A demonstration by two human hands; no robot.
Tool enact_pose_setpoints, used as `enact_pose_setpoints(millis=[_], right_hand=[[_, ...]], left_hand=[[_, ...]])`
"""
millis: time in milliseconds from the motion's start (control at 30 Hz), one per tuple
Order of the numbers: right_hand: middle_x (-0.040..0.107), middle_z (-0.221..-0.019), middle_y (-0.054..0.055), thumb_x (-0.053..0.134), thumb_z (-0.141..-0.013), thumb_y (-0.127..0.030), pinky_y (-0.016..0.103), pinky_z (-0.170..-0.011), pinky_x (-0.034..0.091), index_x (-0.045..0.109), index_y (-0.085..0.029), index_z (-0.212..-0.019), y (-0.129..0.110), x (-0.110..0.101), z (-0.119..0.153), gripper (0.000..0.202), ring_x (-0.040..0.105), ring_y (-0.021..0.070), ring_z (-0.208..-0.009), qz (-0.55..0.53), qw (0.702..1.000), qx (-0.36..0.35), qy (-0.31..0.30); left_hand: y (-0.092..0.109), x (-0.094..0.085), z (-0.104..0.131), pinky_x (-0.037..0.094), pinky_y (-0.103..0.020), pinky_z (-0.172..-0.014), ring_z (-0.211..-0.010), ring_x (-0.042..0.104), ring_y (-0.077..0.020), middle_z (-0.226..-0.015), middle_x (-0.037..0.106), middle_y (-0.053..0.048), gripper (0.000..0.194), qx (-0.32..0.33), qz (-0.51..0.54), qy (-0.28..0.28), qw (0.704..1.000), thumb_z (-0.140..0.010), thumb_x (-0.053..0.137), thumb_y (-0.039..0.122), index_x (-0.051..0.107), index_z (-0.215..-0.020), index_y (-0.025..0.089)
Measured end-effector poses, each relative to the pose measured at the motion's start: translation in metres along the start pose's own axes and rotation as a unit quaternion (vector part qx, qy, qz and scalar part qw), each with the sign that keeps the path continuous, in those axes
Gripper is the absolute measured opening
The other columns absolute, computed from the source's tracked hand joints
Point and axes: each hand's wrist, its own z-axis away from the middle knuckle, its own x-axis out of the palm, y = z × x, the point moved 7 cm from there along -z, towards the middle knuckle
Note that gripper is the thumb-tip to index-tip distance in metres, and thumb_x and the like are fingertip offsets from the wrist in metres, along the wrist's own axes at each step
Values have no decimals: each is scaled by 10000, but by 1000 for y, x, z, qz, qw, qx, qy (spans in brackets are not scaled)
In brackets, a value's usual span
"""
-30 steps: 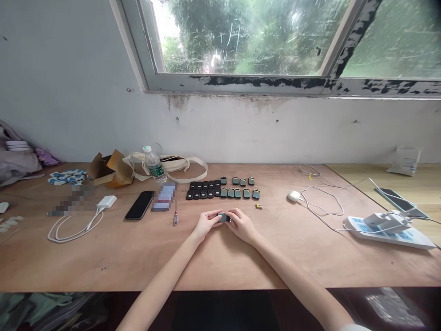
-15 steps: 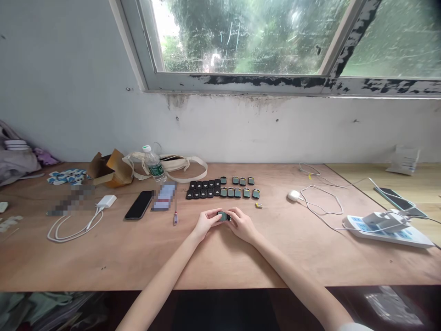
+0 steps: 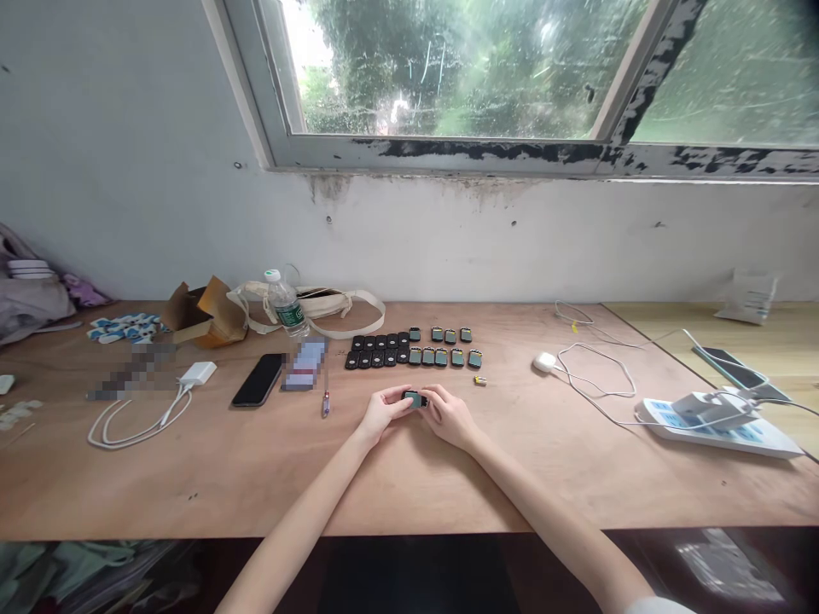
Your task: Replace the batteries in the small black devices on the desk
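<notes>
A small black device with a grey-green face [image 3: 415, 400] is held low over the table between both hands. My left hand [image 3: 382, 413] closes on its left end, thumb on the face. My right hand [image 3: 450, 417] has its fingers closed at the other end, partly hiding it. Beyond the hands stand two rows of similar pieces: black covers [image 3: 379, 359] on the left and grey-green-faced units [image 3: 441, 357] on the right. Two small yellowish cells, seemingly batteries [image 3: 479, 381], lie beyond my right hand.
A small screwdriver [image 3: 326, 404] and a black phone [image 3: 258, 380] lie to the left. Behind them are a water bottle [image 3: 289, 307], a cardboard box [image 3: 208, 317] and a pale bag. A white power strip [image 3: 717, 428] with cables [image 3: 601, 393] occupies the right side.
The device's grey-green face shows slightly more fully between the fingers. Both hands otherwise keep nearly the same place and grip.
</notes>
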Motion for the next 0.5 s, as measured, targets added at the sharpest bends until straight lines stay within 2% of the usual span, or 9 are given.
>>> enact_pose_setpoints(millis=[500], right_hand=[[636, -999, 79, 516, -865, -234, 257, -670, 523, 575, -206, -1119, -3, -1, -1, 262, 632, 157, -776, 16, 1000, -8, -5]], left_hand=[[0, 3, 3, 514, -437, -941, -1007, 644, -278, -1026, 711, -119, 485, -16, 3, -2, 1000, -587, 837, 273, 696, -1020, 107]])
